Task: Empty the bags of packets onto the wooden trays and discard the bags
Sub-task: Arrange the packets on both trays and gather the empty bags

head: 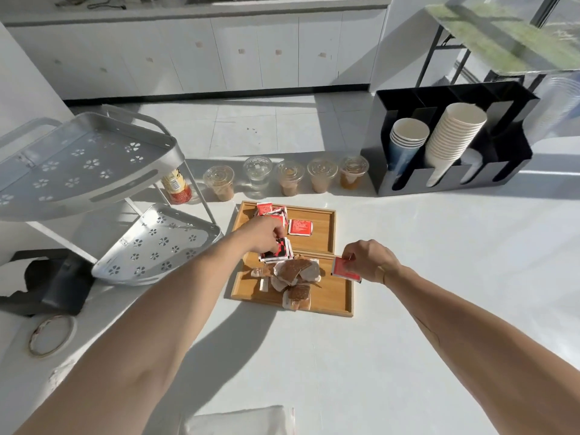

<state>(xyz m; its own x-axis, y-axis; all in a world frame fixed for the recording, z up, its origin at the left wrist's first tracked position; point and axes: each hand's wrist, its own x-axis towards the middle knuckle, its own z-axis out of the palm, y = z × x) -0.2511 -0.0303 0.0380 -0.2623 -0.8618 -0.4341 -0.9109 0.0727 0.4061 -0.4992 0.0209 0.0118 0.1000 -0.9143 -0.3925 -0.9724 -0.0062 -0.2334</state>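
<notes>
Two wooden trays lie side by side on the white counter. The far tray (323, 227) holds several red packets (300, 227). The near tray (335, 293) holds a heap of brown and white packets (295, 273). My left hand (266, 235) grips a stack of red, black and white packets (277, 251) over the gap between the trays. My right hand (368, 260) pinches one red packet (343, 268) above the near tray's right side. A clear plastic bag (241, 420) lies at the counter's near edge.
A grey two-tier metal rack (94, 164) stands at the left with a bottle (176, 186) behind its leg. Several lidded plastic cups (288, 177) line the counter's back. A black cup dispenser (452, 142) stands at the right. A tape roll (51, 335) and a black device (53, 284) lie at the left.
</notes>
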